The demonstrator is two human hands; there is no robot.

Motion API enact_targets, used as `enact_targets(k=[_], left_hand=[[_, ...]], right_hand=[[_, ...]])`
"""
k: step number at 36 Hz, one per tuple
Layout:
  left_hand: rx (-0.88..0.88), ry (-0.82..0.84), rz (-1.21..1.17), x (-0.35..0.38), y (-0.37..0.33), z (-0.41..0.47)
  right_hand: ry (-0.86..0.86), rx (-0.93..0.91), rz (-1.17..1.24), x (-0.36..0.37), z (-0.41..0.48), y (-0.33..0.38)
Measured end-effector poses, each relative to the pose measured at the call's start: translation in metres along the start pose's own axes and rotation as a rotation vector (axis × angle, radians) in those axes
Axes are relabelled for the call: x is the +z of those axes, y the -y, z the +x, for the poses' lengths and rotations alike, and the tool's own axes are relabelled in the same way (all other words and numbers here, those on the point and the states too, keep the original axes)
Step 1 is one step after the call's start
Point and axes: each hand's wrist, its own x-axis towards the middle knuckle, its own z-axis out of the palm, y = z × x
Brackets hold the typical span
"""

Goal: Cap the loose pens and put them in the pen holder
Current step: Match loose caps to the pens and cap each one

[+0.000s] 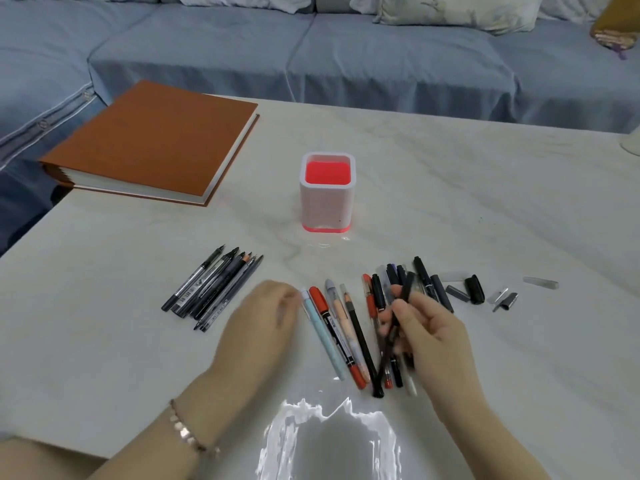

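Your right grip (429,334) hangs just above the middle of the counter (450,188), thumb and fingers pinching a dark pen (408,287) that slants from its upper end near the far pens down toward you; motion blur hides whether it wears a cap. Under and beside that grip lies a fanned heap of pens, among them a light blue pen (322,337), a red marker (336,337) touching it on the right, and a black pencil (360,337). Your left grip (263,317) sits just left of the light blue pen, back turned up and fingers bent downward, too blurred to tell whether it pinches anything. A bracelet (188,433) circles that wrist. Further left, a tight bundle of dark pens (211,289) lies with bare tips pointing away from you. To the right of the heap, loose caps are scattered: a black cap (474,289), a grey cap (457,293) and a clear cap (540,283) farthest out. The pen holder (327,202), white outside and red inside, stands upright beyond the pens, well apart from both grips. A brown book (149,140) lies flat at the far left corner, and a blue sofa (381,64) runs behind.
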Motion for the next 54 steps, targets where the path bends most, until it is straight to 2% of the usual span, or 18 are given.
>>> enact_targets(k=[2, 5, 8, 12, 15, 18, 24, 32, 38, 43, 47, 49, 54], left_hand=[[0.051, -0.144, 0.235, -0.006, 0.026, 0.011], [-0.001, -0.189, 0.382, -0.011, 0.049, 0.018], [-0.024, -0.181, 0.408, -0.013, 0.058, 0.018], [-0.04, -0.163, 0.397, -0.01, 0.057, 0.019], [-0.077, -0.122, 0.382, -0.008, 0.051, 0.019], [-0.094, -0.096, 0.388, -0.005, 0.043, 0.018], [-0.033, -0.053, 0.217, 0.007, 0.017, 0.012], [0.142, 0.086, -0.012, 0.022, -0.026, 0.005], [0.145, 0.2, -0.115, 0.029, -0.044, -0.001], [0.115, 0.229, -0.172, 0.03, -0.051, -0.007], [0.1, 0.226, -0.197, 0.03, -0.051, -0.013], [0.1, 0.232, -0.22, 0.029, -0.051, -0.014], [0.101, 0.25, -0.264, 0.025, -0.053, -0.018]], right_hand=[[-0.022, -0.021, -0.162, -0.007, 0.009, -0.007], [-0.064, -0.075, -0.419, -0.016, 0.021, -0.014], [-0.069, -0.159, -0.612, -0.016, 0.027, -0.015], [0.06, -0.271, -0.931, -0.007, 0.033, -0.02], [0.145, -0.344, -1.068, -0.002, 0.035, -0.029], [0.184, -0.341, -1.158, -0.003, 0.031, -0.031], [0.2, -0.333, -1.069, -0.031, 0.019, -0.024], [-0.132, -0.243, -1.091, -0.11, 0.055, -0.016], [-0.163, -0.089, -1.214, -0.14, 0.087, -0.024], [-0.226, -0.14, -1.197, -0.138, 0.088, -0.032], [-0.303, -0.26, -1.168, -0.134, 0.079, -0.034], [-0.297, -0.274, -1.051, -0.127, 0.069, -0.027], [-0.227, -0.172, -0.458, -0.1, 0.038, -0.004]])
